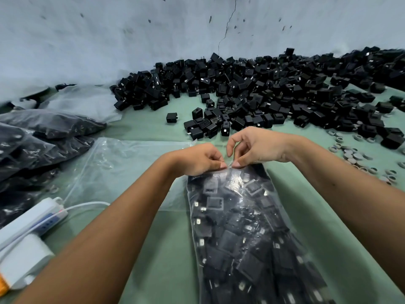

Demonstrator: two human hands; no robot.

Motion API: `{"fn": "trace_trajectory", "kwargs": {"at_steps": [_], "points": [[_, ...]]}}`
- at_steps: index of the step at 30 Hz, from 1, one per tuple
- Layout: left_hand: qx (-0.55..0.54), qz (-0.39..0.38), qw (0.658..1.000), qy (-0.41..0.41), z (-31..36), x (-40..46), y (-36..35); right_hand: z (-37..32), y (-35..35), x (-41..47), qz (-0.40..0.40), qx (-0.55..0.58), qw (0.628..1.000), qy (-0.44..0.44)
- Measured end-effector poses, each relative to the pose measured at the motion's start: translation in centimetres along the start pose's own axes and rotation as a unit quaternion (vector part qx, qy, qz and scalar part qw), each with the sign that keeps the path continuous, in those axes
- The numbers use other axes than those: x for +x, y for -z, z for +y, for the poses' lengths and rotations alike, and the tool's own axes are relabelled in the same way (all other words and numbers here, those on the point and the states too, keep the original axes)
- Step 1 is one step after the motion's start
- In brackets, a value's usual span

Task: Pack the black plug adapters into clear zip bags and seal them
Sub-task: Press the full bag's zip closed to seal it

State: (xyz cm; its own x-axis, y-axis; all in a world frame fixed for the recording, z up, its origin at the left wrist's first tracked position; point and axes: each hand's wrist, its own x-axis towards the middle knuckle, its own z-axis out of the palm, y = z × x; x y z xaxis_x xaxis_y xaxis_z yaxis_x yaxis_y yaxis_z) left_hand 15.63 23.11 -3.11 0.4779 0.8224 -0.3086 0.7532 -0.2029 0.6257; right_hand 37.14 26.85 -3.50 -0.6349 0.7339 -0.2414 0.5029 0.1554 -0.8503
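Fingertips (224, 165): left thumb and forefinger are pinching the top edge of the filled zip bag (247, 233); right thumb and forefinger are pinching the same edge just beside them, nails nearly touching at the middle of the mouth.
Left hand (197, 160): fingers are curling in tight on the plastic, knuckles up, wrist reaching in from lower left.
Right hand (258, 147): thumb and forefinger are gripping the strip, the other fingers are arching loosely above it and holding nothing.
Bag position: it is lying flat on the green table cover (162, 249), running from the hands back toward the person, mouth pointing at the loose adapter pile (263, 93).
Bag contents: black plug adapters are filling it almost to the mouth, metal prongs showing through the film.
Handling, judged: the load is looking heavy and lumpy, the film thin, soft and slippery; prongs could be snagging or piercing it if dragged.
Hold points, judged: the zip strip alone for sealing, pinching and sliding outward from the centre; for lifting, a hand under the body, not the mouth.
Seal state: cannot tell how much of the strip is closed.
Surroundings: empty clear bags (122, 163) are lying left of the hands; packed bags (41, 137) are stacking at far left; a white power strip (32, 220) is sitting lower left; small grey rings (359, 154) are scattering at right.
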Motion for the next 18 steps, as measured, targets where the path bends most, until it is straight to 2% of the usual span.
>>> {"fn": "trace_trajectory", "kwargs": {"at_steps": [3,7,10,12,18], "points": [[-0.019,-0.013,1.0,0.014,0.0,0.0,0.2,0.5,-0.2,-0.2,-0.002,0.027,1.0,0.001],[-0.082,0.014,0.997,0.006,-0.4,0.0,0.3,0.9,-0.2,-0.4,0.006,0.039,0.999,0.008],[-0.13,-0.032,0.991,0.001,-1.1,-0.3,0.9,1.0,-0.2,-0.6,0.011,0.02,0.999,0.022],[-0.132,-0.053,0.99,-0.003,-1.3,-0.4,1.1,1.2,-0.1,-0.8,0.013,0.02,0.999,0.032],[-0.097,-0.034,0.995,0.008,-1.5,-0.1,1.2,1.7,-0.1,-1.2,0.018,0.047,0.998,0.049]]}}
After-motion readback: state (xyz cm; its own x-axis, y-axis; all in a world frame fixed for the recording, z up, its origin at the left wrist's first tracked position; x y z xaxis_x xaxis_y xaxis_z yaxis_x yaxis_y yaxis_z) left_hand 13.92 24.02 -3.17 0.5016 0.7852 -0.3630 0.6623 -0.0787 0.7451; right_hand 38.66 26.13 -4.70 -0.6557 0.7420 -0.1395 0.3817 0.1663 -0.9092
